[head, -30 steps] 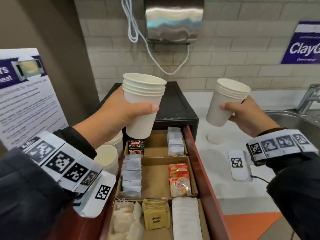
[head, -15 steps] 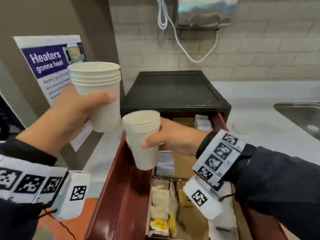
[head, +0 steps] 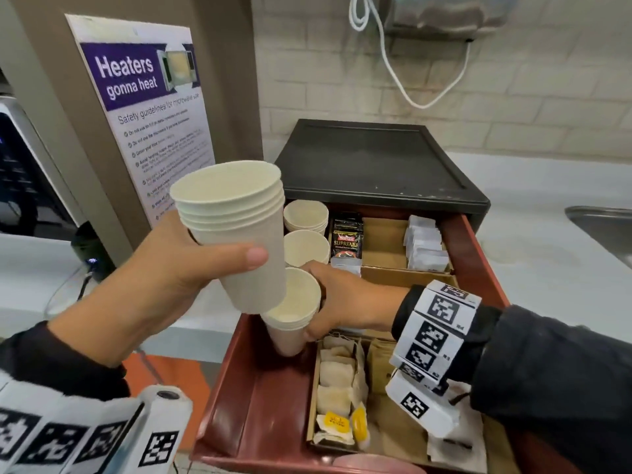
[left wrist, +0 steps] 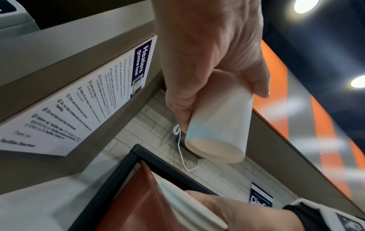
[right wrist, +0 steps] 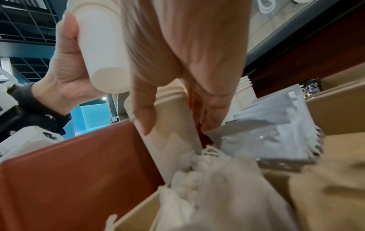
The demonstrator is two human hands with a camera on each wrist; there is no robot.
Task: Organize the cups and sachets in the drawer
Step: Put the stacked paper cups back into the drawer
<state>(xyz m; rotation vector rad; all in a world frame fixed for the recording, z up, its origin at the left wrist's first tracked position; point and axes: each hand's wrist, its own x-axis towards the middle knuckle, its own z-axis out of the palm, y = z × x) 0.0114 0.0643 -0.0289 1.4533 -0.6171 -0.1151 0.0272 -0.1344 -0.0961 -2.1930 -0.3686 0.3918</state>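
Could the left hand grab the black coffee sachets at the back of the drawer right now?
Probably not. The left hand is already wrapped round a cup stack, so it has no free fingers. The black sachets lie uncovered beyond the cups in the drawer; the way looks open once that stack is set down.

Round ceiling lamps (left wrist: 305, 5) are glaring brightly in the left wrist view; both wrist views are smearing with motion blur, edges bending.
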